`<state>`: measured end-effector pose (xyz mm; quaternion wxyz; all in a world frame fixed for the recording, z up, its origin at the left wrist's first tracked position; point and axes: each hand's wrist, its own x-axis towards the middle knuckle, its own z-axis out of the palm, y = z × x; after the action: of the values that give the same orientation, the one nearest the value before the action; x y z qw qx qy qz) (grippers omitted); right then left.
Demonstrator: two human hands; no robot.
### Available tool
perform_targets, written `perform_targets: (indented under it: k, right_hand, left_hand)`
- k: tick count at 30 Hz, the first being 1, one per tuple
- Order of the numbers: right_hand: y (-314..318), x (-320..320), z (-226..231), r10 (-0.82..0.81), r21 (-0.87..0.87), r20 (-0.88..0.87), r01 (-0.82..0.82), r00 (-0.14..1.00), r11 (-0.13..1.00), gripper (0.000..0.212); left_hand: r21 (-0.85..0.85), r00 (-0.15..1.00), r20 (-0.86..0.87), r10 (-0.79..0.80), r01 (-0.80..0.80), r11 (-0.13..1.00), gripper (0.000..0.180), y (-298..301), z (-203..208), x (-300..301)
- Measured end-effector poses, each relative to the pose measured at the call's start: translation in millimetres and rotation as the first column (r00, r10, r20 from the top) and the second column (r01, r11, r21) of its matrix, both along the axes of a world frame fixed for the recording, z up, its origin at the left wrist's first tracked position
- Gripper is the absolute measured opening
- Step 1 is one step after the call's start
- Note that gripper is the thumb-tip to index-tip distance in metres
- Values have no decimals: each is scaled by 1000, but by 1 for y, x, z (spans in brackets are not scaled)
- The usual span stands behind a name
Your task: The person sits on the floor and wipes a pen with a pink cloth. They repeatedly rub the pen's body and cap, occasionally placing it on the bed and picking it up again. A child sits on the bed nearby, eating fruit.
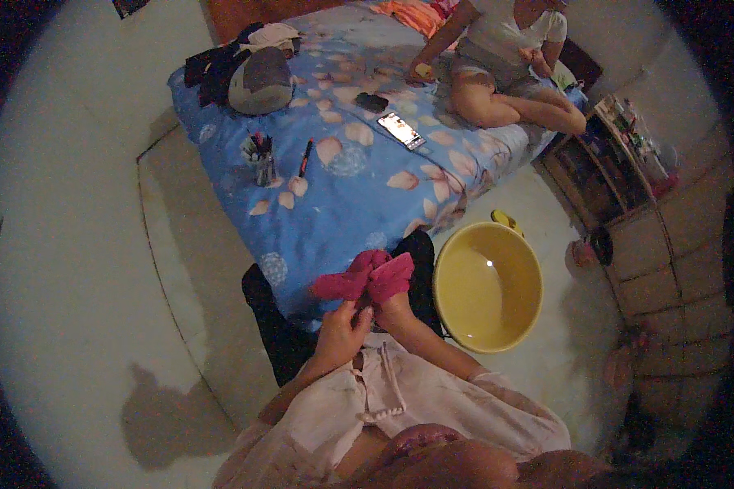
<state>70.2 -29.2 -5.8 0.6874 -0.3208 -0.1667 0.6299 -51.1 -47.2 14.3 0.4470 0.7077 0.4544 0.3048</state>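
A bunched pink cloth is held up in front of my lap, just over the near edge of the bed. My left hand has its fingers curled at the lower side of the cloth, pinching it. Fabric covers the fingers of my right hand, so only its back and wrist show below the part it holds. Both hands are close together, nearly touching.
A blue floral bed bears a cup of pens, a red-and-black marker, a lit phone, a dark small item and a grey bag. Another person sits there. A yellow basin stands right, near shelves.
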Motion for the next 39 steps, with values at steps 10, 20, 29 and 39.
perform_targets:
  k: [10, 20, 29, 39]
  right_hand:
    - [16, 2, -45, 132, 166, 132, -153, 982, 974, 15]
    - [9, -4, 11, 175, 74, -80, -169, 981, 983, 35]
    - [31, 30, 23, -104, 48, -70, 108, 992, 993, 32]
    - [4, -18, 11, 54, -63, 168, -44, 984, 997, 29]
  left_hand:
    - [-742, 618, 648, 444, 382, 552, 13, 9, -3, -11]
    - [-178, 971, 208, 121, -84, 980, 13, 1, -9, -5]
    - [-381, 945, 319, -65, 191, 905, 13, 1, 14, -15]
    - [272, 992, 61, 110, -122, 955, 16, 24, -3, -1]
